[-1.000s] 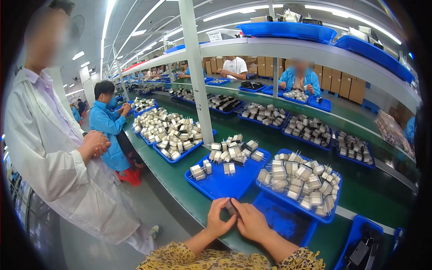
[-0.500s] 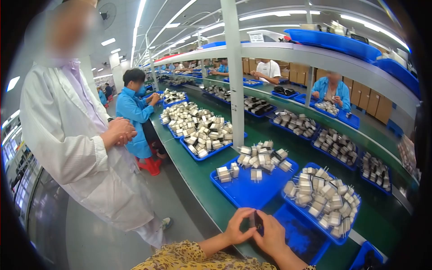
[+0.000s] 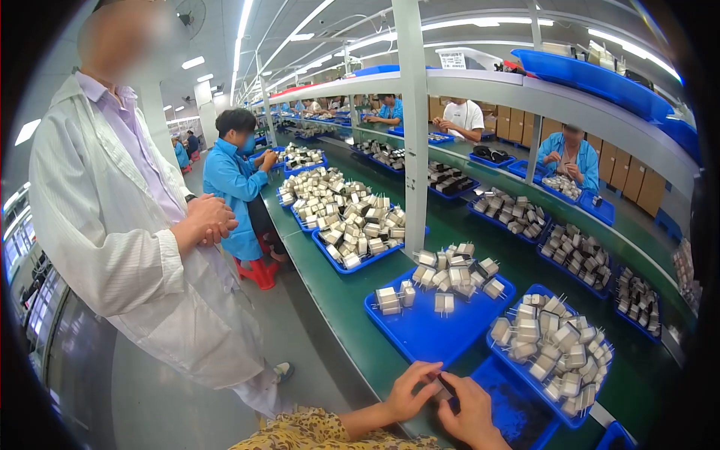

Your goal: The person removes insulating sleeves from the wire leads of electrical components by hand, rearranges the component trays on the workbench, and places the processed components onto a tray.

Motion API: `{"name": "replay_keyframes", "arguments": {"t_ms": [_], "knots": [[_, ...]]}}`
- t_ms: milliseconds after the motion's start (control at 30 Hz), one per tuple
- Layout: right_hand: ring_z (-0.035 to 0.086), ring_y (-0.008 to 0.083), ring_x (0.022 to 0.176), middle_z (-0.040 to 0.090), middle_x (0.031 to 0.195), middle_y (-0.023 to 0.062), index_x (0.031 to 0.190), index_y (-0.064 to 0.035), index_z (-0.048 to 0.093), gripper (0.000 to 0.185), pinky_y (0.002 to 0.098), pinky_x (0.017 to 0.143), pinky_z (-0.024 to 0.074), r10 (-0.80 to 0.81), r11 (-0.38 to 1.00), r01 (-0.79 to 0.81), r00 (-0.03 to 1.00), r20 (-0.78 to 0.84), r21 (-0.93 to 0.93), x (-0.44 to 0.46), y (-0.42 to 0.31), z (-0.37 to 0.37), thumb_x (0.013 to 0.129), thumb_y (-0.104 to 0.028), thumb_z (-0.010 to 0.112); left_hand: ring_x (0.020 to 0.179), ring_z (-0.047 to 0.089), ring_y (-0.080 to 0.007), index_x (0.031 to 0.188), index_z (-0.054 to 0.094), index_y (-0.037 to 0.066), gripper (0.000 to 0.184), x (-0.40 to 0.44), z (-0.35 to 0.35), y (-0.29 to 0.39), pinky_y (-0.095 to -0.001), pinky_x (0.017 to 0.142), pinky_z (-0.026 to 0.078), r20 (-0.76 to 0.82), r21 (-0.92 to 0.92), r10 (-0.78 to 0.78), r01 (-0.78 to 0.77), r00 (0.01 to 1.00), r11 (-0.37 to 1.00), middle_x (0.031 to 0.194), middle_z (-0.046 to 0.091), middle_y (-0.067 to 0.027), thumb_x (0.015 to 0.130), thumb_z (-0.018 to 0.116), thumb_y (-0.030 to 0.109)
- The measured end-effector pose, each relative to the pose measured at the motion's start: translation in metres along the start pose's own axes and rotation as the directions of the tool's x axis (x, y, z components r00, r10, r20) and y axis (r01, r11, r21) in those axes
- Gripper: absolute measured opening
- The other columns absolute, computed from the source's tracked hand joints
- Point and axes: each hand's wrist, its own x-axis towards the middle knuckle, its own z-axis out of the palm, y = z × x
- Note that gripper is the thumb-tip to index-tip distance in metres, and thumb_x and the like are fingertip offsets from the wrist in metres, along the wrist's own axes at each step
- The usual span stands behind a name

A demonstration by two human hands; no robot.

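My left hand (image 3: 411, 393) and my right hand (image 3: 471, 414) meet at the front edge of the bench. Between their fingertips they pinch a small power adapter (image 3: 445, 385) with a dark face, mostly covered by the fingers. Just beyond lies a blue tray (image 3: 412, 331), with white plug adapters (image 3: 456, 271) grouped toward its far side. To the right, a second blue tray (image 3: 498, 351) is heaped with more white two-pin adapters (image 3: 559, 345). Partly under my right hand's side sits a lower blue tray (image 3: 536, 433) with dark small parts in it.
A person in a white coat (image 3: 135, 247) stands at my left, hands clasped. Further along, a person in blue (image 3: 232, 184) sits on a red stool (image 3: 257, 274). A metal post (image 3: 414, 135) rises from the green bench (image 3: 330, 300). Adapter-filled trays line the far side.
The view has shifted slightly, so the scene sits a little further right and lower. My fingers have changed their hold, and the adapter between them is turned and more covered.
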Motion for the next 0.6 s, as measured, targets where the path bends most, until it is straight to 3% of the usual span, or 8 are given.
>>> {"name": "replay_keyframes", "arguments": {"t_ms": [133,200,233,333,367,433,500,600], "knots": [[0.067,0.0349,0.085,0.066,0.095,0.0189,0.127,-0.0002,0.052,0.058,0.0387,0.076,0.0541,-0.026,1.000,0.026,1.000,0.008,-0.008,-0.003,0.008,-0.001,0.071,-0.004,0.069,0.097,0.059,-0.0159,0.126,0.060,-0.005,0.029,0.007,0.000,-0.006,-0.0274,0.082,0.050,0.037,-0.057,-0.031,0.033,0.999,0.998,0.112,0.058,-0.0128,0.100,0.055,0.006],[0.068,0.0358,0.089,0.066,0.096,0.0219,0.133,0.0014,0.042,0.066,0.0390,0.080,0.0537,0.237,0.957,-0.238,0.971,0.028,0.163,-0.008,0.008,-0.002,0.073,-0.004,0.068,0.093,0.059,-0.0135,0.120,0.062,-0.005,0.023,0.014,0.000,0.001,-0.0240,0.077,0.050,0.059,-0.085,-0.019,0.024,0.998,0.996,0.109,0.059,-0.0112,0.101,0.053,0.004],[0.069,0.0360,0.088,0.064,0.095,0.0229,0.137,0.0017,0.033,0.073,0.0403,0.078,0.0531,0.213,0.968,-0.216,0.976,0.034,0.131,-0.008,0.010,-0.005,0.073,-0.003,0.067,0.093,0.059,-0.0135,0.120,0.062,-0.005,0.023,0.017,0.001,0.003,-0.0240,0.077,0.050,0.060,-0.089,-0.024,0.030,0.998,0.996,0.109,0.059,-0.0112,0.101,0.053,0.004],[0.069,0.0382,0.084,0.067,0.094,0.0229,0.127,0.0024,0.047,0.055,0.0437,0.075,0.0540,0.311,0.890,-0.265,0.948,-0.069,0.372,-0.003,0.005,-0.006,0.076,-0.006,0.066,0.091,0.060,-0.0119,0.117,0.063,-0.004,0.020,0.022,-0.001,0.001,-0.0217,0.073,0.049,0.057,-0.200,-0.109,0.119,0.992,0.973,0.107,0.059,-0.0098,0.102,0.052,0.005],[0.059,0.0252,0.092,0.059,0.109,0.0142,0.143,-0.0038,0.040,0.061,0.0351,0.084,0.0493,0.428,0.830,-0.408,0.903,0.036,0.379,-0.004,-0.004,-0.016,0.088,-0.011,0.065,0.093,0.060,-0.0122,0.121,0.061,-0.003,0.023,0.022,-0.004,-0.003,-0.0229,0.076,0.049,0.114,-0.282,-0.170,0.196,0.979,0.939,0.110,0.059,-0.0099,0.101,0.054,0.006],[0.055,0.0193,0.089,0.055,0.107,0.0098,0.143,-0.0046,0.039,0.061,0.0315,0.081,0.0475,0.429,0.808,-0.400,0.903,0.034,0.432,-0.004,0.002,-0.017,0.089,-0.013,0.066,0.095,0.059,-0.0124,0.126,0.058,-0.002,0.027,0.027,-0.006,-0.001,-0.0242,0.078,0.049,0.177,-0.358,-0.228,0.278,0.958,0.891,0.113,0.059,-0.0100,0.101,0.055,0.008],[0.051,0.0134,0.087,0.052,0.105,0.0054,0.142,-0.0054,0.037,0.062,0.0280,0.078,0.0458,0.430,0.782,-0.393,0.902,0.037,0.483,-0.005,0.009,-0.019,0.089,-0.015,0.068,0.108,0.058,-0.0153,0.138,0.049,0.001,0.042,0.034,-0.003,0.010,-0.0293,0.089,0.048,0.323,-0.588,-0.204,0.364,0.924,0.722,0.124,0.056,-0.0112,0.098,0.061,0.011],[0.048,0.0091,0.082,0.047,0.103,0.0015,0.142,-0.0072,0.036,0.064,0.0237,0.074,0.0428,0.492,0.666,-0.434,0.867,0.079,0.606,-0.006,0.013,-0.026,0.087,-0.006,0.069,0.120,0.053,-0.0184,0.145,0.040,0.002,0.055,0.043,-0.004,0.018,-0.0340,0.100,0.044,0.516,-0.401,-0.228,0.469,0.825,0.787,0.133,0.051,-0.0123,0.096,0.064,0.012]]}}
